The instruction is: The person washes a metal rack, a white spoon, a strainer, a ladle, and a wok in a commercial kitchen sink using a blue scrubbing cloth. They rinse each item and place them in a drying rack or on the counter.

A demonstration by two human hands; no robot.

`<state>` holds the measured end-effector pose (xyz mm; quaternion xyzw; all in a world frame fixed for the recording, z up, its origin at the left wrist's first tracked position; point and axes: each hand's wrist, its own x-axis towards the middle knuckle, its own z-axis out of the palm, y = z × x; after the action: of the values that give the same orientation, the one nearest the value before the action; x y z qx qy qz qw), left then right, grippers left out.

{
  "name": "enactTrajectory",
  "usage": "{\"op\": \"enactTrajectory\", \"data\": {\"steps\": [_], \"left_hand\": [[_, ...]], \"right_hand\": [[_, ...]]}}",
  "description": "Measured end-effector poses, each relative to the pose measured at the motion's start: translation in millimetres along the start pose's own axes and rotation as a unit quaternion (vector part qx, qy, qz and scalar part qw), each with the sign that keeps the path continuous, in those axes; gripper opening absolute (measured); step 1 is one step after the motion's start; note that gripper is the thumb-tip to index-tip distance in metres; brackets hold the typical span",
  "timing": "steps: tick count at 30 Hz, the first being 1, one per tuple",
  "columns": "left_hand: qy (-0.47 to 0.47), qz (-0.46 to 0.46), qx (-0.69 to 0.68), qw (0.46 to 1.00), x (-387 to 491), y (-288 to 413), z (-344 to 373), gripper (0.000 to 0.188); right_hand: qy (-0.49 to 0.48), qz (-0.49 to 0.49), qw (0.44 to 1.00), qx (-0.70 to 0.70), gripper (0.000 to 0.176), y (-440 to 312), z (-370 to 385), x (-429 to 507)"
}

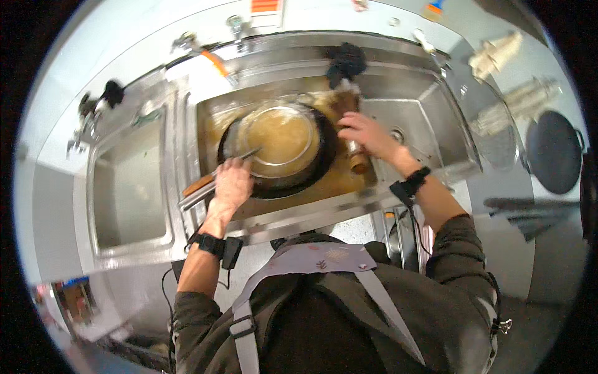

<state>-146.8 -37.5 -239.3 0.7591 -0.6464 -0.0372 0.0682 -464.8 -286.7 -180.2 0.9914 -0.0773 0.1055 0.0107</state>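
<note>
A large dark round pan point(327, 154) sits in the middle basin, with cloudy yellowish-brown liquid point(280, 135) inside it and a pale ring visible there. My left hand point(232, 184) is at the pan's left rim, closed around a long tool with a brown handle point(198, 185); its thin dark end reaches over the pan. Alongside lies a shiny metal handle point(197, 197). My right hand point(366, 133) is over a brown cylindrical object point(359, 163) along the right divider, its fingers stretched leftward. Blur hides whether it grips that object.
Left of the middle basin is another steel basin point(131, 187); to the right is a third basin point(397, 112) with a drain. Taps point(236, 28) and a dark bundled object point(345, 63) stand behind. A black round pan point(553, 152) and cloths point(495, 56) lie on the right counter.
</note>
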Motion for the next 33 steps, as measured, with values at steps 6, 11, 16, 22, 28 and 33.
{"op": "enactTrajectory", "data": {"steps": [6, 11, 16, 22, 28, 33], "left_hand": [[-0.078, -0.020, 0.067, 0.994, 13, -13, 29, 0.050], [-0.079, -0.030, 0.072, 0.994, 18, -36, 33, 0.025], [-0.106, -0.056, 0.002, 0.993, 16, -49, 31, 0.027], [-0.069, -0.071, 0.010, 0.995, 5, -41, 27, 0.026], [-0.091, -0.089, 0.077, 0.989, -15, -27, -3, 0.017], [-0.072, -0.116, 0.089, 0.987, -36, -25, -31, 0.014]], "right_hand": [[-0.065, 0.048, 0.996, -0.040, 0.026, -14, 74, -47], [-0.263, 0.179, 0.948, 0.014, 0.026, -19, 83, -19], [-0.251, 0.274, 0.928, 0.009, 0.023, 0, 67, 22], [-0.162, 0.168, 0.968, 0.091, 0.045, -20, 101, 57], [-0.372, 0.191, 0.904, 0.092, 0.080, -45, 138, 110], [-0.423, 0.100, 0.857, 0.279, 0.087, -81, 149, 129]]}}
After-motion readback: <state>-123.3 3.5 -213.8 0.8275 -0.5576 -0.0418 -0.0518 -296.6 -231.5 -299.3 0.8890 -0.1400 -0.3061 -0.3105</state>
